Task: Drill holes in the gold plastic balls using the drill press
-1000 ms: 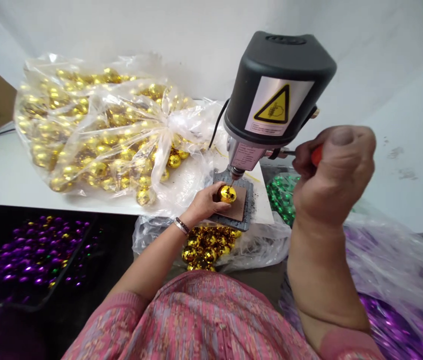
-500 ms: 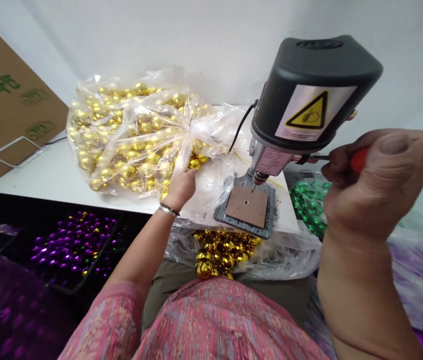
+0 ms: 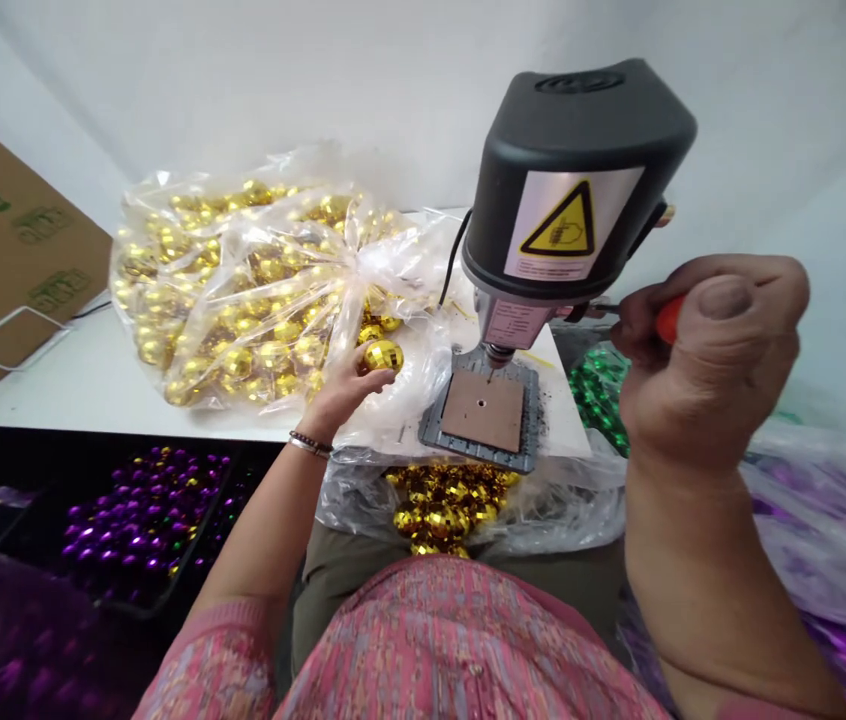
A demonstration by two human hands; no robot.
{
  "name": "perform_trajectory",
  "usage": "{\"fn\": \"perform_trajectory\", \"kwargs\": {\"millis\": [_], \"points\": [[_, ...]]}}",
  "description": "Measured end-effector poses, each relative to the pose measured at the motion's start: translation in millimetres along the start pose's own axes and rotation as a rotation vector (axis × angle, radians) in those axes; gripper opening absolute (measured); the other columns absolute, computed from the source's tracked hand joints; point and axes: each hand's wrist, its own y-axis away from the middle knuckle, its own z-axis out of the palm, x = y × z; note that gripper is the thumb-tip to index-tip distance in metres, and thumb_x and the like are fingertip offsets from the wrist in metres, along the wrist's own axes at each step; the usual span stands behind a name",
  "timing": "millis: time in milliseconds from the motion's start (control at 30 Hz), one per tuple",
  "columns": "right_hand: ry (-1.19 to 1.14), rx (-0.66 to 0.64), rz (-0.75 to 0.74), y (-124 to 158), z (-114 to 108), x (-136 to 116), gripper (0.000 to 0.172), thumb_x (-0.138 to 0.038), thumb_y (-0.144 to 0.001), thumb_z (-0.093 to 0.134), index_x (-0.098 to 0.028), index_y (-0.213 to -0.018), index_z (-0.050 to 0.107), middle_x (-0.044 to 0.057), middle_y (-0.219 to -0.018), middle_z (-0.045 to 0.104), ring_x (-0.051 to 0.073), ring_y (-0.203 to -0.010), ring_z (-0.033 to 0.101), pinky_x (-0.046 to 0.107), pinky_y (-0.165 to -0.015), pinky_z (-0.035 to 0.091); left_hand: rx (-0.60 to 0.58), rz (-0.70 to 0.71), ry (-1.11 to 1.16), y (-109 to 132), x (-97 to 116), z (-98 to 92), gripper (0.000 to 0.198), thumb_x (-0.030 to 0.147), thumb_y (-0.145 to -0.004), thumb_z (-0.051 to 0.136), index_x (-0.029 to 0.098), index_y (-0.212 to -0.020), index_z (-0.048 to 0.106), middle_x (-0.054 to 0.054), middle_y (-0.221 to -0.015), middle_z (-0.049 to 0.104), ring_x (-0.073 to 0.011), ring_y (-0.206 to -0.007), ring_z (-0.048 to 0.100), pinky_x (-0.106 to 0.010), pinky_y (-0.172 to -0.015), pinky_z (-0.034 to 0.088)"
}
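One gold ball [image 3: 384, 356] sits in your left hand [image 3: 339, 394], pinched between thumb and fingers beside the clear bag [image 3: 360, 264]; your right hand [image 3: 723, 365] grips the red handle [image 3: 668, 320]. This looks like the pick-up step; setting the ball under the drill [image 3: 569, 185] would call for steady centring.
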Motion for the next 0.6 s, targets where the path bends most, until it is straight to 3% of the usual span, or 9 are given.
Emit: {"fn": "perform_trajectory", "kwargs": {"millis": [100,200,433,600], "points": [[0.02,-0.006,-0.02,0,-1,1,0.037,-0.056,-0.092,0.058,-0.021,-0.082,0.054,-0.006,-0.061,0.047,0.003,-0.051,0.042,0.024,-0.05,0.032,-0.184,0.007,0.472,13,11,18.3,0.051,0.048,-0.073,0.073,0.019,-0.113,0.064,-0.005,-0.093,0.066,-0.0132,-0.073,0.058,-0.027,-0.064,0.046],[0.046,-0.011,-0.023,-2,-1,1,0.036,-0.056,-0.093,0.058,-0.021,-0.083,0.053,-0.006,-0.063,0.048,0.004,-0.052,0.044,0.025,-0.054,0.037,-0.306,-0.043,0.686,24,18,40.1,0.057,0.048,-0.07,0.079,0.021,-0.118,0.064,-0.005,-0.094,0.066,-0.0112,-0.068,0.054,-0.026,-0.06,0.044],[0.097,-0.035,-0.009,-10,-3,-2,0.037,-0.056,-0.092,0.057,-0.021,-0.08,0.054,-0.004,-0.065,0.045,0.006,-0.054,0.043,0.027,-0.058,0.039,-0.33,-0.292,0.805,30,18,79.1,0.061,0.06,-0.072,0.077,0.023,-0.117,0.06,-0.011,-0.115,0.07,-0.0176,-0.083,0.067,-0.027,-0.062,0.049],[0.079,-0.058,-0.018,-20,0,-6,0.037,-0.054,-0.094,0.054,-0.021,-0.078,0.049,-0.005,-0.063,0.041,0.006,-0.054,0.044,0.024,-0.056,0.039,-0.354,-0.372,0.821,27,26,82.2,0.059,0.038,-0.071,0.08,0.028,-0.119,0.047,-0.003,-0.102,0.07,-0.0212,-0.092,0.073,-0.032,-0.075,0.056]]}}
